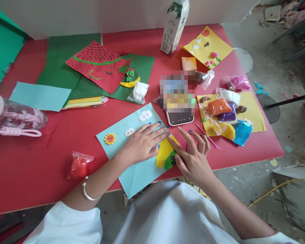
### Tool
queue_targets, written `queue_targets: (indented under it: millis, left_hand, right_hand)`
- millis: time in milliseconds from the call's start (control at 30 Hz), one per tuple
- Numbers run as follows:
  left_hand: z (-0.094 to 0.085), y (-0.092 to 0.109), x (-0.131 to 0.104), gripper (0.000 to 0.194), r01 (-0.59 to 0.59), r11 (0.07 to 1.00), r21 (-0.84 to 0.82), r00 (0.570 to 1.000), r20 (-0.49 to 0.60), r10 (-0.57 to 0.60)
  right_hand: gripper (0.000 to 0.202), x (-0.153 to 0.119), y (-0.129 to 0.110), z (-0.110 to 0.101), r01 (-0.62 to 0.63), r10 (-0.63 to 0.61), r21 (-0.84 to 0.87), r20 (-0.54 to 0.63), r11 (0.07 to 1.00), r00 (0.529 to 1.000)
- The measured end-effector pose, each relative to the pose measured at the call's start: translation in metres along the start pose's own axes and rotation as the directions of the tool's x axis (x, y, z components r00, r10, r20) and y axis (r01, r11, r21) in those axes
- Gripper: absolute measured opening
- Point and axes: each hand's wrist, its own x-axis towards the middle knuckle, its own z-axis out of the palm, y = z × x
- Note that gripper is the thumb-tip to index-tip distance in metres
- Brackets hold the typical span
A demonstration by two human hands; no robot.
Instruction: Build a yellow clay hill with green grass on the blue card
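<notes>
While the left hand [138,144] lies spread on the blue sheet [136,178], frame centre, the right hand [194,157], fingers parted, apparently presses yellow clay [162,154]; next press wants light fingertips.

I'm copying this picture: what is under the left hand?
Light-blue paper extends beneath the left hand, with yellow clay showing beside it. Whatever lies directly under the palm is covered.

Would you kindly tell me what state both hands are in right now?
Left hand: open, fingers spread over the light blue paper.
Right hand: open, fingers bent, at the yellow clay.
</notes>
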Motion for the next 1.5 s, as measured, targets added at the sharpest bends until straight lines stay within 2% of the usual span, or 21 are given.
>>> queue_targets:
  millis: [700, 1100, 1500]
  left_hand:
    - [-0.002, 0.002, 0.001, 0.060, 0.029, 0.998, -0.059, 0.999, 0.043, -0.027]
    - [-0.005, 0.002, 0.001, 0.060, 0.014, 0.999, -0.035, 1.000, 0.014, -0.014]
    - [-0.004, 0.002, 0.001, 0.059, 0.016, 0.999, -0.052, 0.999, 0.029, -0.014]
  right_hand:
    - [0.041, -0.005, -0.010, -0.002, 0.078, -0.084, 0.102, 0.051, 0.992, 0.995]
    - [0.047, -0.008, -0.015, -0.003, 0.105, -0.117, 0.120, 0.100, 0.987, 0.988]
    - [0.049, -0.016, -0.025, -0.002, 0.153, -0.161, 0.108, 0.067, 0.982, 0.985]
